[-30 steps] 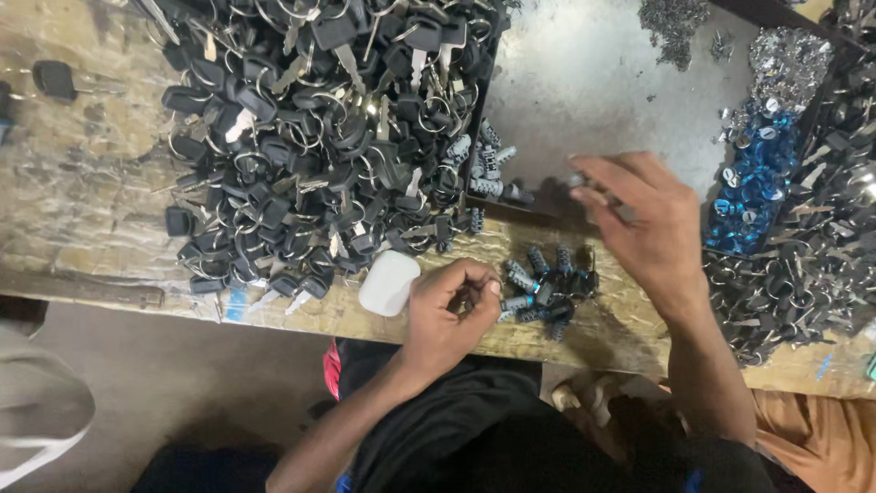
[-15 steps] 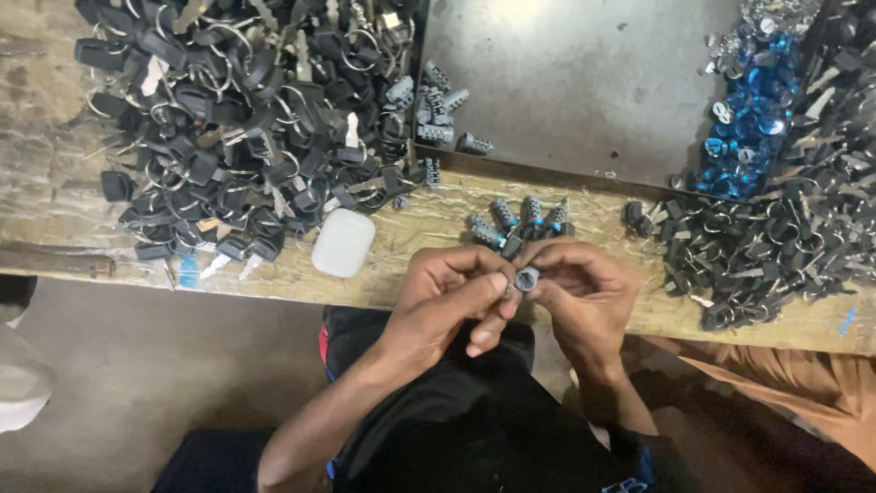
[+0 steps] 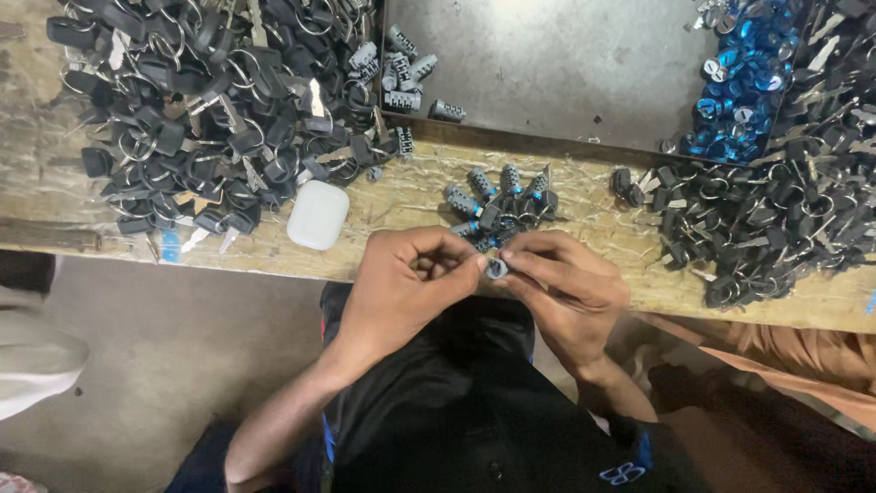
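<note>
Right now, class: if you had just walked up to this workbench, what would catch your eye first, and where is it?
First, the left hand and right hand meeting at the bench edge, pinching a small grey lock cylinder between them. Next, the big heap of black-headed keys on rings at the bench's far left. Then the bright blue metal parts at the upper right, beside a dark metal tray.
</note>
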`<state>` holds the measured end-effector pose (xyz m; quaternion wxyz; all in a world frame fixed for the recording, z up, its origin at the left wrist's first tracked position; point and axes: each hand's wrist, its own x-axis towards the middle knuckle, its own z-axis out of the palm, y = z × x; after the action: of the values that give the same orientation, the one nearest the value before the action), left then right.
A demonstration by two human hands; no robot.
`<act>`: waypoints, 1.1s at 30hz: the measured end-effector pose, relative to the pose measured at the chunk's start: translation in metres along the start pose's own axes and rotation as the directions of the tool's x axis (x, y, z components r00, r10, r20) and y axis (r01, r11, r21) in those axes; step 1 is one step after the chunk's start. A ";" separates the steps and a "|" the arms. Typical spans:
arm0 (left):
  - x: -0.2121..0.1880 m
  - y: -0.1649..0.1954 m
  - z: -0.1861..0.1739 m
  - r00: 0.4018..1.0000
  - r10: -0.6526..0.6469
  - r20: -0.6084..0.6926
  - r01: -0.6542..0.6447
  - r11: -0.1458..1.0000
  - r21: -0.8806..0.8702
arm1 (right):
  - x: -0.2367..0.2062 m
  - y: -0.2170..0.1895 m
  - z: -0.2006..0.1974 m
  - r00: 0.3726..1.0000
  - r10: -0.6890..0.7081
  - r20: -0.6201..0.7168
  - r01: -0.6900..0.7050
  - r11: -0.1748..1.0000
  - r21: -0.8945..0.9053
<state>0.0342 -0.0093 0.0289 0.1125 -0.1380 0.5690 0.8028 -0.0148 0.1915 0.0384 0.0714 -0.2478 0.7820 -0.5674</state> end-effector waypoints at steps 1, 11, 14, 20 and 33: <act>-0.001 0.003 0.000 1.000 0.005 -0.018 -0.004 0.998 0.067 | 0.001 -0.002 0.001 1.000 -0.022 -0.004 0.022 0.999 -0.026; -0.006 0.007 0.018 0.962 0.226 -0.151 -0.141 0.891 0.432 | -0.002 -0.006 0.001 0.999 -0.040 -0.026 0.036 0.990 -0.139; -0.009 0.000 0.035 0.740 0.658 -0.142 -0.478 0.663 0.576 | -0.005 -0.009 0.005 0.998 -0.007 -0.067 0.000 0.995 -0.102; -0.017 -0.016 0.029 0.847 0.519 -0.116 -0.468 0.831 0.300 | -0.009 -0.008 0.025 0.868 -0.473 -0.154 0.382 0.832 -0.403; 0.011 -0.073 -0.010 0.820 0.366 -0.441 -0.359 0.928 0.102 | 0.118 0.093 -0.162 0.969 -0.079 -0.233 -0.128 0.645 -0.754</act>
<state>0.0494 0.0049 -0.0426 -0.1766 -0.2094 0.6007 0.7511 -0.2090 0.2965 0.0288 -0.1286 -0.1721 0.9538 -0.2098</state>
